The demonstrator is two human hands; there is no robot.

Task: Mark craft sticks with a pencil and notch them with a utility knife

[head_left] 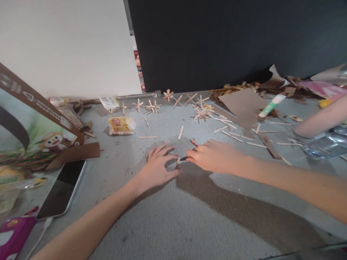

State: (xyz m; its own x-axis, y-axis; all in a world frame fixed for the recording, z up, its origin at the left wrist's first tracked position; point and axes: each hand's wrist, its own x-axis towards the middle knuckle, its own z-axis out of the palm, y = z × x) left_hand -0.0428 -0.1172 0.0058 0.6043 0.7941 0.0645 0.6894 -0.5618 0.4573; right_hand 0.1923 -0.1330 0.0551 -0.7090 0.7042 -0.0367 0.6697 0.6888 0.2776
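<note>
My left hand (pixel 157 167) rests on the grey table (pixel 168 224), fingers partly spread, thumb and forefinger pinching a small pale stick piece (pixel 178 160). My right hand (pixel 214 156) is closed round a red-handled tool (pixel 193 142) whose dark tip (pixel 183 158) touches that piece. Loose wooden craft sticks (pixel 233 136) lie just beyond my right hand. Several star-shaped stick assemblies (pixel 153 105) stand in a row along the back of the table.
A phone (pixel 61 189) lies at the left beside a printed cardboard box (pixel 32 133). A yellow snack packet (pixel 120 125), a glue stick (pixel 271 105), brown cardboard scraps (pixel 244 104) and a plastic bottle (pixel 325 144) are around. Another person's arm (pixel 322 117) reaches in at the right.
</note>
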